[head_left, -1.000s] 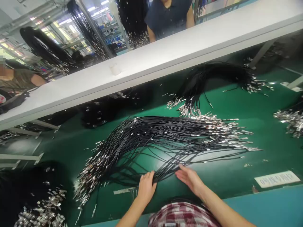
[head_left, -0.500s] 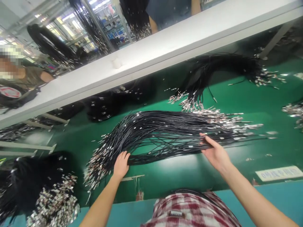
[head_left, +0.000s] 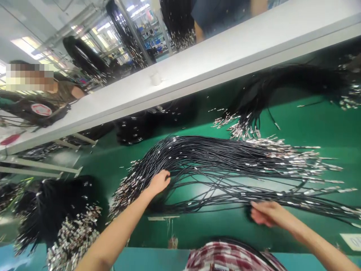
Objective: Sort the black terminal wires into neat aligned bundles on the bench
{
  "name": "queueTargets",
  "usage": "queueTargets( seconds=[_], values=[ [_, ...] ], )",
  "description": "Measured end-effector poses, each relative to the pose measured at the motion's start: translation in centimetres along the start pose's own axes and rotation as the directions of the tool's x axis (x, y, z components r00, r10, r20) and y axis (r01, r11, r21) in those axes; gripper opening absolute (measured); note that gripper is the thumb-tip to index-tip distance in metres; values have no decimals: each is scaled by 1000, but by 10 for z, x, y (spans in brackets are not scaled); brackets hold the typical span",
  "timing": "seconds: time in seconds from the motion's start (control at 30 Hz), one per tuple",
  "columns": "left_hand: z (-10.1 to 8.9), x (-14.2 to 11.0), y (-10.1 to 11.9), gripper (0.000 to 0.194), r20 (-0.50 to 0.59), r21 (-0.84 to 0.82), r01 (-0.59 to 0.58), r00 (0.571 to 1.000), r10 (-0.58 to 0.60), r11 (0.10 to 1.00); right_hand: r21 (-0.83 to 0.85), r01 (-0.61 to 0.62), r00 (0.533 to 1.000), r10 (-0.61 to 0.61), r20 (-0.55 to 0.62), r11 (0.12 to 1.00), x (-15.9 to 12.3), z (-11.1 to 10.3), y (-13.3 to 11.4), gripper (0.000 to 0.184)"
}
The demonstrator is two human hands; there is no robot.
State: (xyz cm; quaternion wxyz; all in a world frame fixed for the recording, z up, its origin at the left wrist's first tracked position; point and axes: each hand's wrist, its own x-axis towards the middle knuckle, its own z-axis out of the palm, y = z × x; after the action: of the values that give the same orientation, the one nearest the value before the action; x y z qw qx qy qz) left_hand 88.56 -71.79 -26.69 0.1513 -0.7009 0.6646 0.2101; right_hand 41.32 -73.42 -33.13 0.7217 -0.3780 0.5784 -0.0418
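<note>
A big bundle of thin black wires (head_left: 220,158) with silver metal terminals at both ends lies across the green belt (head_left: 310,124). My left hand (head_left: 159,182) is closed on the wires near their left end, just right of the silver tips (head_left: 126,192). My right hand (head_left: 266,213) is closed around a bunch of the lower strands near the front of the belt. The right-hand terminals (head_left: 310,165) fan out towards the right edge.
Another wire bundle (head_left: 282,82) lies behind, under a white shelf (head_left: 180,79). A heap of wires with terminals (head_left: 62,222) sits at the front left. Beyond the shelf are a person in a dark shirt (head_left: 220,15) and another person (head_left: 56,94) at the left.
My left hand moved further into the wires near their left end. My right hand came back from the upper right of the bundle to the front strands and closed on them. The view shifted.
</note>
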Motion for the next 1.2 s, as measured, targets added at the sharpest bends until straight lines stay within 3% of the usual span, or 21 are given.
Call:
queueTargets(
  seconds=[0.03, 0.07, 0.1, 0.13, 0.17, 0.23, 0.33, 0.4, 0.47, 0.6, 0.67, 0.73, 0.83, 0.93, 1.0, 1.07, 1.13, 1.2],
  values=[
    [1, 20, 12, 40, -87, -16, -21, 996, 20, 1000, -135, 215, 975, -221, -28, 967, 9, 11, -22, 44],
    [4, 38, 25, 46, -172, -37, -26, 985, 19, 999, -247, 407, 888, -444, -121, 880, 21, 24, -45, 37],
    [8, 52, 38, 52, -246, -63, -10, 969, -6, 998, -363, 523, 768, -611, -192, 771, 36, 36, -67, 32],
    [14, 62, 50, 57, -305, -90, 24, 951, -50, 996, -499, 562, 674, -715, -185, 660, 52, 48, -85, 31],
    [20, 66, 60, 59, -340, -113, 63, 935, -98, 992, -624, 525, 623, -761, -181, 579, 66, 58, -96, 32],
    [36, 58, 73, 54, -344, -132, 95, 929, -136, 987, -805, 392, 584, -797, -155, 444, 82, 72, -96, 33],
    [61, 18, 83, 44, -285, -127, -22, 958, -15, 992, -893, 311, 612, -788, -75, 326, 71, 71, -53, 32],
    [72, -10, 87, 43, -239, -138, -86, 970, 51, 987, -869, 372, 659, -752, 0, 326, 52, 63, -27, 33],
    [73, -23, 86, 43, -215, -170, -117, 973, 79, 978, -836, 410, 695, -719, 27, 364, 39, 60, -24, 33],
    [56, -12, 49, 41, -314, -271, -101, 949, 11, 957, -763, 537, 631, -771, 81, 359, 59, 93, -74, 33],
    [50, -6, 22, 37, -321, -250, -37, 946, -46, 968, -787, 537, 652, -741, 159, 304, 85, 118, -104, 34],
    [53, -12, 4, 34, -288, -155, 46, 953, -90, 987, -859, 460, 684, -706, 182, 224, 111, 134, -130, 34],
    [68, -34, 1, 36, -249, -35, 89, 964, -95, 995, -890, 432, 690, -689, 222, 147, 142, 131, -160, 33],
    [83, -52, 9, 40, -209, -73, 26, 977, -41, 997, -871, 476, 687, -672, 278, 126, 155, 115, -173, 34],
    [85, -52, 1, 45, -214, -172, 25, 975, -62, 985, -866, 481, 691, -666, 282, 133, 149, 110, -165, 36],
    [80, -44, -25, 43, -259, -209, 66, 958, -121, 976, -872, 465, 693, -676, 249, 155, 130, 114, -140, 41],
    [66, -32, -64, 32, -312, -104, 101, 941, -128, 990, -869, 472, 679, -690, 249, 150, 103, 124, -105, 49],
    [47, -18, -105, 22, -278, 85, 70, 960, -44, 994, -848, 512, 666, -687, 290, 138, 74, 137, -69, 50]
  ],
)
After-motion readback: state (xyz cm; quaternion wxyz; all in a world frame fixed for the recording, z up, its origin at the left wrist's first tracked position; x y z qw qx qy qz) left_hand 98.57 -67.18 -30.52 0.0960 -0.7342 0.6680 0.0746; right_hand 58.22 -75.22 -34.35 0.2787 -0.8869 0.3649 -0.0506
